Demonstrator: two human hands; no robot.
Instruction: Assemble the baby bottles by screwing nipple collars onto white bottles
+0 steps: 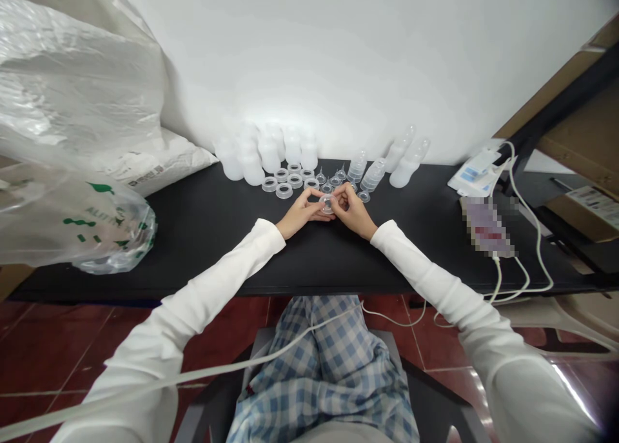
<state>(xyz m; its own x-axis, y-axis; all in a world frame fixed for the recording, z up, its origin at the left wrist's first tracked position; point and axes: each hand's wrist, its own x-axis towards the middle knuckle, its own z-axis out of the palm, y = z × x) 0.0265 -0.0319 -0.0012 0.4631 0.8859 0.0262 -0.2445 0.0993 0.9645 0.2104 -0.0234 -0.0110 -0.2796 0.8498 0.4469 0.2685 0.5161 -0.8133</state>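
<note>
Over the black table, my left hand (300, 215) is closed on a clear bottle collar ring (327, 204), thumb on its near side. My right hand (356, 212) pinches the same ring from the other side. Whether a teat sits inside the ring is too small to tell. Just beyond my left hand lie several loose collar rings (284, 190). Several clear teats (334, 181) stand behind the ring I hold, partly hidden by my fingers. Stacks of clear domed caps (373, 174) rise beyond my right hand.
Several frosted bottles (249, 159) stand along the wall at left. Two capped bottles (410, 162) are right of the caps. Plastic bags (111, 224) cover the table's left end. A white power strip (476, 172), a pixelated object (486, 227) and cables (541, 249) lie right.
</note>
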